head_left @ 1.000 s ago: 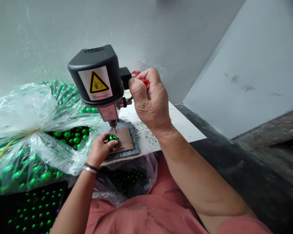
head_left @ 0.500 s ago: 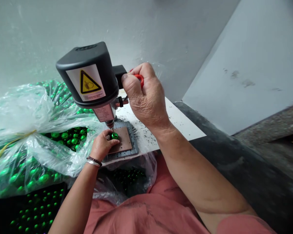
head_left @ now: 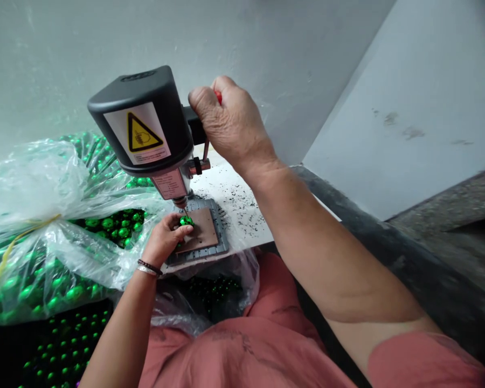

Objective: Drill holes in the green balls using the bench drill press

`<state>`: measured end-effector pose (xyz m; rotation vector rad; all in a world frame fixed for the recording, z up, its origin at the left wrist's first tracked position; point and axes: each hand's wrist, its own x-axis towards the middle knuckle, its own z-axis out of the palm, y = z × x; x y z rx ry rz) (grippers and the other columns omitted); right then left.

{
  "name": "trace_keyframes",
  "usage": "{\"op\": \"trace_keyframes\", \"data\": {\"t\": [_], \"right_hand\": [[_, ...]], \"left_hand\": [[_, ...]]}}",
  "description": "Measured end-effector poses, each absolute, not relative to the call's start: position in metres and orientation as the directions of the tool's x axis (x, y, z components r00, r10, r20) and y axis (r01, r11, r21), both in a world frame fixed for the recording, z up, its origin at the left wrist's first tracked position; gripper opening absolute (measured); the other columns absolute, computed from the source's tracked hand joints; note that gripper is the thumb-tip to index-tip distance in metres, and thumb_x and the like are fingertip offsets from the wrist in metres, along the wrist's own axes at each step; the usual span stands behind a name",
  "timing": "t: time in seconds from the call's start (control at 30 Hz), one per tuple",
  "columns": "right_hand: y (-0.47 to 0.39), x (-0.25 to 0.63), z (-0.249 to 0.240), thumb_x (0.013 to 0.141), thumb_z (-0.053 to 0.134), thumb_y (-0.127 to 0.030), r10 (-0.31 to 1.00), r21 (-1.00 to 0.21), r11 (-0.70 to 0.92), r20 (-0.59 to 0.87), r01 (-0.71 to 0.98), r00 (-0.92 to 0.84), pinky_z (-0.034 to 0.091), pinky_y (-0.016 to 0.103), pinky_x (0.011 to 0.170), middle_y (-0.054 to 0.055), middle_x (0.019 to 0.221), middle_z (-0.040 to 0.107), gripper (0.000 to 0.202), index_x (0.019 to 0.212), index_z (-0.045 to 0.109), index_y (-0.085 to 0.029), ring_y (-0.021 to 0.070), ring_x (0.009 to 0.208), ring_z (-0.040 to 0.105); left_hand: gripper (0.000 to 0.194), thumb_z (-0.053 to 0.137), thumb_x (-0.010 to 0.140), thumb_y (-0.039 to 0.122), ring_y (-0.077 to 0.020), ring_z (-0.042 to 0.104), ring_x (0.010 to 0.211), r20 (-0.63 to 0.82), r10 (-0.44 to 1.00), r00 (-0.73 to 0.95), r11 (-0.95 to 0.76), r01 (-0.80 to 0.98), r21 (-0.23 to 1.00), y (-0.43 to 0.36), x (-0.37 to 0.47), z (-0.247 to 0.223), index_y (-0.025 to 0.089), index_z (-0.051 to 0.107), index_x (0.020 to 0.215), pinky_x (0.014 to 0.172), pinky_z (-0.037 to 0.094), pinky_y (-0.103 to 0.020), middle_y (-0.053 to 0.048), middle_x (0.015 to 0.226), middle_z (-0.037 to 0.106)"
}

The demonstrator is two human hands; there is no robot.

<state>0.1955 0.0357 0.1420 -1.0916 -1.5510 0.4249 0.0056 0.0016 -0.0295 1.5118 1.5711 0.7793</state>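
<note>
A small bench drill press [head_left: 139, 121] with a black motor cover and a yellow warning label stands in front of me. My right hand [head_left: 232, 118] is closed round its lever, whose red knob [head_left: 218, 96] shows between thumb and fingers. Pinched between thumb and fingers of my left hand [head_left: 166, 234] is a shiny green ball [head_left: 186, 221], directly below the drill bit [head_left: 186, 212]. I cannot tell whether the bit touches it. Under the ball lies a brown board [head_left: 204, 229] on the grey machine base [head_left: 222, 242].
Clear plastic bags [head_left: 36, 172] of green balls lie to the left, one tied with a yellow string [head_left: 8, 253]. Dark shavings dot the white tabletop [head_left: 242, 202]. An open plastic bag [head_left: 248, 280] hangs below the table edge; rows of green balls [head_left: 64, 345] sit lower left.
My right hand has risen and shifted left with the lever. My left hand and the green ball have moved slightly up and left in view, and more of the drill bit shows above the ball.
</note>
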Motion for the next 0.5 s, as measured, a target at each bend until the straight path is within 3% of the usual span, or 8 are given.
{"op": "trace_keyframes", "data": {"t": [0.13, 0.5], "right_hand": [[0.0401, 0.1944, 0.1434, 0.081, 0.037, -0.042, 0.815, -0.769, 0.507, 0.575, 0.39, 0.075, 0.022, 0.023, 0.056, -0.006, 0.061, 0.028, 0.031, 0.064, 0.026, -0.019, 0.0068, 0.06, 0.024], [0.0408, 0.1944, 0.1388, 0.083, 0.039, -0.042, 0.8, -0.765, 0.526, 0.594, 0.371, 0.09, 0.022, 0.022, 0.057, -0.006, 0.062, 0.029, 0.031, 0.064, 0.027, -0.019, 0.0062, 0.06, 0.026]], "left_hand": [[0.051, 0.074, 0.057, 0.044, -0.0088, 0.052, 0.051, -0.129, 0.991, 0.027, 0.105, 0.431, 0.896, 0.0034, 0.0045, -0.0324, 0.017, 0.056, 0.096, 0.048, 0.039, -0.021, 0.0, 0.081, 0.067], [0.045, 0.073, 0.059, 0.039, -0.0157, 0.058, 0.071, -0.055, 0.997, -0.06, 0.082, 0.755, 0.651, 0.0024, 0.0123, -0.0272, 0.021, 0.066, 0.099, 0.064, 0.042, -0.025, 0.001, 0.079, 0.066]]}}
